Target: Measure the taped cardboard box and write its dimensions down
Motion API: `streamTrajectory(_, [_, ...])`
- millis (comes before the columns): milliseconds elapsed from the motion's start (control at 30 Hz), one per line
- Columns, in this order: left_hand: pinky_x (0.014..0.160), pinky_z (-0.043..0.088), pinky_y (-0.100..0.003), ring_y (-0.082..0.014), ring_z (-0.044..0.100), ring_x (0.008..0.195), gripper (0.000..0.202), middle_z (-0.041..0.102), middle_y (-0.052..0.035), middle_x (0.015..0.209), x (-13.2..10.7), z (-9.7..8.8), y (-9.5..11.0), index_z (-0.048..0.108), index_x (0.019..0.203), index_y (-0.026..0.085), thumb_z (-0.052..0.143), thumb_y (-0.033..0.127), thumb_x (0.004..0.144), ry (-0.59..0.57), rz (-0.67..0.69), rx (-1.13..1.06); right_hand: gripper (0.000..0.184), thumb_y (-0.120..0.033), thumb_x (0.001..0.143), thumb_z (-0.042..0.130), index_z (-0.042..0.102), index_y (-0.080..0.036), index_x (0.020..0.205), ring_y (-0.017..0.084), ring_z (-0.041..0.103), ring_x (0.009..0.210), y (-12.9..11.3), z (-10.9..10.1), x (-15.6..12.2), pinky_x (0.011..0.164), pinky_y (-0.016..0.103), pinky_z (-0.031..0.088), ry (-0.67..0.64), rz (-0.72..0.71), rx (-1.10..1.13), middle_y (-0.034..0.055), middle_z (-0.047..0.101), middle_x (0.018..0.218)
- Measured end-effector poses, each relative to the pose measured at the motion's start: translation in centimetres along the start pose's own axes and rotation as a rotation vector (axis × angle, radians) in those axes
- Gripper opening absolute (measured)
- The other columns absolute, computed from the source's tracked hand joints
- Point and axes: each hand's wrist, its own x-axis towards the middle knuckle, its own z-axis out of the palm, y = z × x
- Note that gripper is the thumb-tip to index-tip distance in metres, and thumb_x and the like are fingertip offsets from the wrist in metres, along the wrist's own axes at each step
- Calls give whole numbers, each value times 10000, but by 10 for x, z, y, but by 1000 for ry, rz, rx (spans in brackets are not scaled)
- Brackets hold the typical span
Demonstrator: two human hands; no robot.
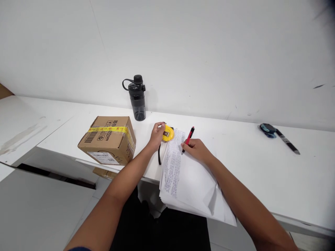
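In my left hand [157, 134] is a yellow tape measure [168, 134], gripped at its left side by the upper left corner of the paper. Its black wrist strap [159, 155] hangs down onto the table. My right hand [196, 149] is closed around a red and black pen [189, 136], tip pointing down at the sheet. Under that hand lies a stack of white paper [193, 184], its left part covered with columns of small blue handwriting. The stack's lower edge sticks out past the table's front edge.
A taped cardboard box [107, 139] stands left of my left arm. Behind it is a dark water bottle [138, 101], upright near the wall. To the right lie a dark blue rounded object [267, 129] and a black and grey pen [288, 141] on the white table [243, 157].
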Motion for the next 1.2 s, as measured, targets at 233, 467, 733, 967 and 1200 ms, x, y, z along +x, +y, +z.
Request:
streamTrajectory(233, [543,443,-188,-82,532,603,365,585,9,805,0,2,1,558,982,206,664,510,809,-14,9,3,356,-413,818,527,428,-206,546,99,283,515,-7,0,-7,491,259,230,-131,-78,-24,-41,342,535])
streamTrajectory(467, [587,459,-189,-81,536,635,268,611,-7,863,0,4,2,561,975,197,620,435,866,-8,39,28,386,-424,821,538,401,-215,526,98,296,488,-18,-1,-14,484,264,246,-202,-87,-48,-49,362,514])
streamTrajectory(733, [617,479,-202,-99,569,684,282,615,-15,880,0,5,1,557,982,203,613,456,871,-8,31,49,381,-403,823,541,411,-219,516,95,301,470,-24,-2,-20,472,262,248,-276,-96,-54,-45,395,501])
streamTrajectory(967, [594,467,-201,-98,550,666,335,607,-16,844,1,4,-1,561,973,199,649,492,836,-16,44,37,352,-399,820,534,497,-214,522,107,367,477,-27,0,-22,495,275,272,-299,-151,-110,-20,479,517])
streamTrajectory(1200, [561,455,-203,-93,552,635,368,598,1,828,2,2,-3,568,966,213,679,522,799,-24,38,7,373,-424,831,544,436,-205,548,91,319,495,-35,-1,-29,490,257,261,-489,-123,-67,-42,401,542])
